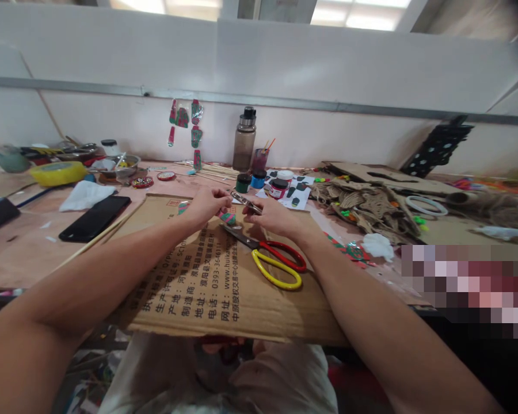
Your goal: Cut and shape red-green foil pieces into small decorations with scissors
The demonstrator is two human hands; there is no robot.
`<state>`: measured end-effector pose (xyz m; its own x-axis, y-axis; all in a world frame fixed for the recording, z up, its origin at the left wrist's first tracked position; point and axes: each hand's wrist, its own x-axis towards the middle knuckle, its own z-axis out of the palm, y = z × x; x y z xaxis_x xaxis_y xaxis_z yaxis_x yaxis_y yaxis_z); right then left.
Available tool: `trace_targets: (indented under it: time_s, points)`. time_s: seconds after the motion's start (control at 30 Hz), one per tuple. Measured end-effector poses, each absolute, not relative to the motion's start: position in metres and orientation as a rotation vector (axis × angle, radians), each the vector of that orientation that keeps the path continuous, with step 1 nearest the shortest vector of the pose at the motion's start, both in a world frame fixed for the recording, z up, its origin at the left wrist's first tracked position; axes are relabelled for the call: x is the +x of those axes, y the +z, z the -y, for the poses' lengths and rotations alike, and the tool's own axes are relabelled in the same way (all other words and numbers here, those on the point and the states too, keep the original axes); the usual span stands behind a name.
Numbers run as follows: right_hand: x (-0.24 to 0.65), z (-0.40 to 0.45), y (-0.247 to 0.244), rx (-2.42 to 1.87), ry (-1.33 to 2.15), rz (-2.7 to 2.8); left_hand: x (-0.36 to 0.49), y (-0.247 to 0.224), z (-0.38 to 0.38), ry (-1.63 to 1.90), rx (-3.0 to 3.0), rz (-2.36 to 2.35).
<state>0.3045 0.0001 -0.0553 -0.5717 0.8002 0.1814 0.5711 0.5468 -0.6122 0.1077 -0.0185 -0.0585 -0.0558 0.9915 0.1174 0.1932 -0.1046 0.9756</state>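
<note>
I had both hands together over the far part of a cardboard sheet (263,313) that lay on the counter (34,253). My right hand (271,215) was closed around a small metal tool (247,202), its tip pointing toward the other hand. The fingertips of my left hand (207,206) were drawn together beside that tip; from my view I couldn't tell what, if anything, was pinched between them. A green and pink piece (228,219) sat just below those fingers, and I couldn't make out whether they touched it. Nearer me, scissors (256,249) with one red and one yellow handle lay on the cardboard, blades pointing up toward the piece.

Beyond the hands I saw a green jar (243,183), a blue jar (258,180) and a red jar (278,188), with a drink bottle (244,144) behind them. A black phone (95,219) lay left of the cardboard, near a roll of yellow tape (58,173). Off to the right was a heap of brown cord (366,210).
</note>
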Motion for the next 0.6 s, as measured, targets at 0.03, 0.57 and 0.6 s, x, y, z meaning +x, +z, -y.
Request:
trace_targets:
  time_s: [0.03,0.57,0.6]
  points:
    - [0.303,0.001,-0.057,-1.094,0.672,2.372,0.106,-0.059,0.017,1.289,1.376,-1.37]
    - [0.29,0.01,-0.065,-0.93,0.538,2.625,0.097,-0.062,0.009,1.487,1.269,-1.335]
    - [0.289,0.01,-0.066,-0.945,0.526,2.619,0.098,-0.062,0.009,1.484,1.279,-1.331]
